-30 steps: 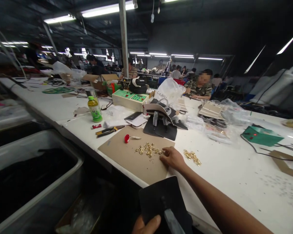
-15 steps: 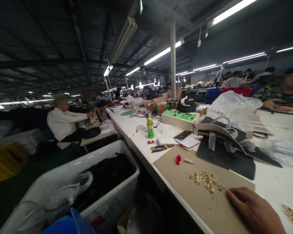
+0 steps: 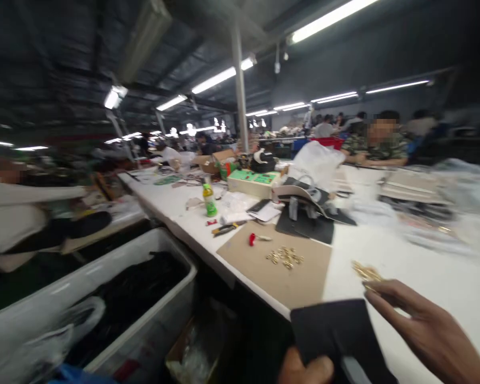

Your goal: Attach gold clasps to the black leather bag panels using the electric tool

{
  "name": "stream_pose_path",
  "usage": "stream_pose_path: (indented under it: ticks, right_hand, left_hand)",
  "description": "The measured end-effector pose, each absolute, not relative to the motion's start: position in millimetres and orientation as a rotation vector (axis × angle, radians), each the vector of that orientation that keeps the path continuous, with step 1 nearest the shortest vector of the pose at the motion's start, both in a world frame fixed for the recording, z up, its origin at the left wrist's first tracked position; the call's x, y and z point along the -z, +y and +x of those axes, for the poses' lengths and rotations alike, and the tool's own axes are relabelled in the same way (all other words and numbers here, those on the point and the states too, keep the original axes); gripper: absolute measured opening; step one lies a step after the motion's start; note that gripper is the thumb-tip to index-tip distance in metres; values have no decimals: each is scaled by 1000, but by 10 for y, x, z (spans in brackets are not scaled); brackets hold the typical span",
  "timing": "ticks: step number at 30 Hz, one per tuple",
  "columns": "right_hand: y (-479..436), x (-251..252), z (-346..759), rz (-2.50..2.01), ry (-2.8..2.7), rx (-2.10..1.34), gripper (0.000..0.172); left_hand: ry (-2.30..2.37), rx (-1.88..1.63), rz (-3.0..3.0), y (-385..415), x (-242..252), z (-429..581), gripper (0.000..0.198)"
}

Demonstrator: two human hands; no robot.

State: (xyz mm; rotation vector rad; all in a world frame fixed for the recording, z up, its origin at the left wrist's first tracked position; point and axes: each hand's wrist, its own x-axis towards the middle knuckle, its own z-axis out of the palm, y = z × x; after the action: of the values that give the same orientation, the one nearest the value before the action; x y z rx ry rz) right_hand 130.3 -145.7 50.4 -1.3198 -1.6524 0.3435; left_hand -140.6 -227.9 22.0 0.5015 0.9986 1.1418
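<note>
My left hand [image 3: 304,369] shows only its thumb at the bottom edge, gripping a flat black leather piece [image 3: 336,333] with a grey strip on it. My right hand [image 3: 420,322] hovers just right of that piece, fingers stretched out and pointing left, near a small heap of gold rings [image 3: 367,273] on the white table [image 3: 424,277]. Whether a ring is between its fingertips is blurred. A second heap of gold rings [image 3: 285,257] and a red-handled tool [image 3: 256,238] lie on a brown card sheet [image 3: 280,266].
Pliers [image 3: 226,228], a green bottle [image 3: 209,200], a green control box [image 3: 254,181], black leather parts [image 3: 308,221] and plastic bags crowd the table. A white bin [image 3: 104,298] with dark material stands left of it. People sit at the far side and at the left.
The camera swung back right. My right hand lifted off the brown card and moved right, beside the black piece. The black piece and left thumb came back into view.
</note>
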Motion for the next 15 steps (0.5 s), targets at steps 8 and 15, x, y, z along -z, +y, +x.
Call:
stream_pose_path:
  ticks: [8, 15]
  right_hand:
    - [-2431, -864, 1346, -1309, -1671, -733, 18]
    - [-2765, -792, 1388, -1351, -1615, -621, 10]
  left_hand:
    - [958, -921, 739, -2385, -492, -805, 50]
    - [1016, -873, 994, -2581, -557, -617, 51]
